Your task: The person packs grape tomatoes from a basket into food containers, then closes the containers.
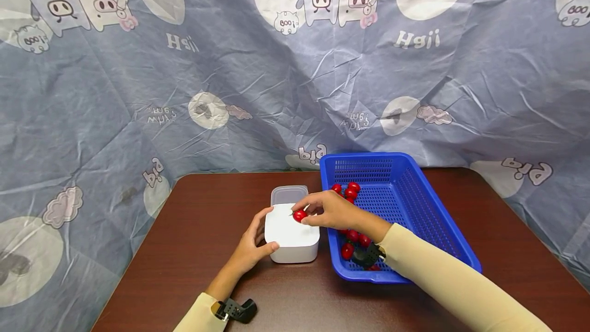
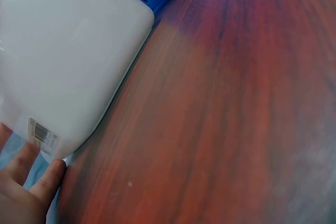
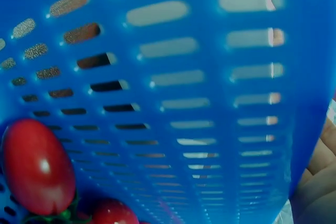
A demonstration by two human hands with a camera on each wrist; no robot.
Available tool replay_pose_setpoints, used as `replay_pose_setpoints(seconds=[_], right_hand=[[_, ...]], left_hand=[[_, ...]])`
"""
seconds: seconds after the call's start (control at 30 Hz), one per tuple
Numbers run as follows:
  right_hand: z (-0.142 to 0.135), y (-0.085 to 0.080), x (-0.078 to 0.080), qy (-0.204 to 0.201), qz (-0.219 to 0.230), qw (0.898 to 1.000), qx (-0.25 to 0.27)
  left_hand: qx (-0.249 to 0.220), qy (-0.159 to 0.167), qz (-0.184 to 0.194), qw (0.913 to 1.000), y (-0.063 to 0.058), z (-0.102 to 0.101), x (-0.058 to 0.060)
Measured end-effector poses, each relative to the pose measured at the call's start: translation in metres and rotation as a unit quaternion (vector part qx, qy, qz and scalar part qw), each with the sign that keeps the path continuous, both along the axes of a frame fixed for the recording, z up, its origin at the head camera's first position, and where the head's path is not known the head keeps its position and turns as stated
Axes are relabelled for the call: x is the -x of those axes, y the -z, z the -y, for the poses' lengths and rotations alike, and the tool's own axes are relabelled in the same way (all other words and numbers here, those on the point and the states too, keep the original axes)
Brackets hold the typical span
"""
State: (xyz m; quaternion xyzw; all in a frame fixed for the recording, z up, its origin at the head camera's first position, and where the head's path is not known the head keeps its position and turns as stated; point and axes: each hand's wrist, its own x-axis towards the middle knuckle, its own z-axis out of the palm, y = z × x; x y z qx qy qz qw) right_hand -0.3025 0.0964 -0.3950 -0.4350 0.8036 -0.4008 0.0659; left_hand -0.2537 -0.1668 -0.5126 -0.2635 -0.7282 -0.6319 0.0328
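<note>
My right hand (image 1: 333,211) pinches a red cherry tomato (image 1: 299,215) with a green stem, over the white square plastic container (image 1: 295,254). That container stands on the table, left of the blue basket. My left hand (image 1: 249,251) holds its left side, thumb at the front corner and fingers toward the back. In the left wrist view, fingertips (image 2: 54,171) touch its wall beside a barcode sticker (image 2: 42,134). Several more tomatoes (image 1: 347,250) lie along the left part of the basket, partly hidden under my right forearm. One tomato (image 3: 39,166) shows large in the right wrist view.
The blue perforated basket (image 1: 442,214) stands on the right of the brown wooden table (image 1: 207,209), its wall between container and tomatoes. Behind the container lies a translucent lid (image 1: 289,195). A printed grey-blue cloth (image 1: 258,76) hangs at the table's back.
</note>
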Motion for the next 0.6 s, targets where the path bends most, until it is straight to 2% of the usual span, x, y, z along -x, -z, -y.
replay_pose_setpoints(seconds=[0.27, 0.6], right_hand=[[0.0020, 0.0019, -0.0001, -0.024, -0.015, 1.000, -0.007], [0.0037, 0.0042, -0.0018, -0.029, -0.031, 0.999, -0.021]], left_hand=[[0.003, 0.000, 0.000, 1.0000, -0.0006, -0.0003, 0.0002], [-0.005, 0.005, 0.000, 1.0000, -0.0016, -0.0008, 0.0005]])
